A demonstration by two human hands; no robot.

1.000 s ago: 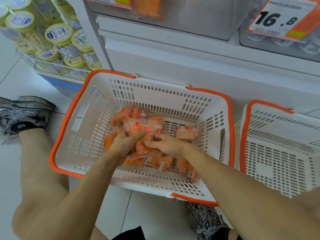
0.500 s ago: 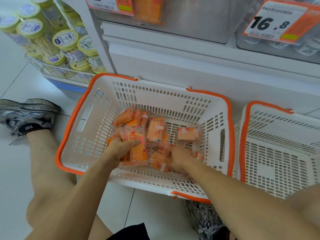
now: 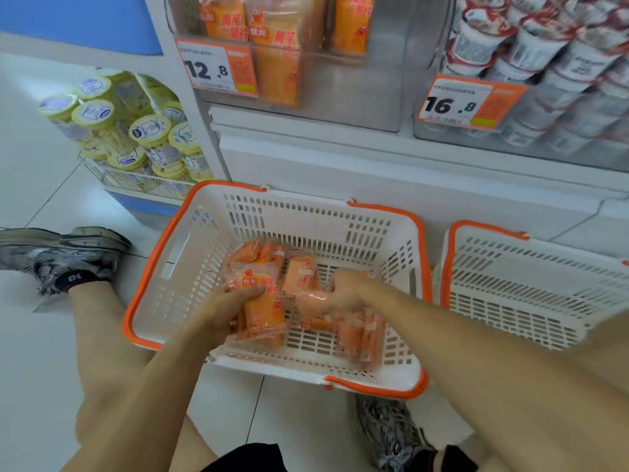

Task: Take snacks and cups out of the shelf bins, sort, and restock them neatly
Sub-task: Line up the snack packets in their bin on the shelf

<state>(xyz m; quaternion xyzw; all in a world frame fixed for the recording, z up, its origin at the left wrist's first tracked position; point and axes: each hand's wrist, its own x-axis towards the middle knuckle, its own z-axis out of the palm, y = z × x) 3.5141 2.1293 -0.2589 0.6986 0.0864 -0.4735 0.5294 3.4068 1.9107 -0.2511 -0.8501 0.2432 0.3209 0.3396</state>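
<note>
We are finding the orange snack packets (image 3: pixel 269 294) lying in a loose heap on the floor of the white basket (image 3: pixel 306 212), our landmark, toward its near side. The left hand (image 3: pixel 224 311) is grasping an upright bundle of packets at the heap's left; the right hand (image 3: pixel 343 291) is clenching around a single packet at the heap's right. We are judging the step in hand to be gathering and squaring packets for restocking. The next move is likely calling for lifting a tidy bundle to the clear snack bin (image 3: pixel 306 63) above the basket, behind the 12.8 price tag (image 3: pixel 218 68). A second basket (image 3: pixel 531 287) is standing just right of the landmark; stacked cups (image 3: pixel 544 52) are filling the bin above it. Yellow-lidded jars (image 3: pixel 136 137) are sitting left of the basket. The basket wall and the bin's front lip are standing between heap and shelf.
</note>
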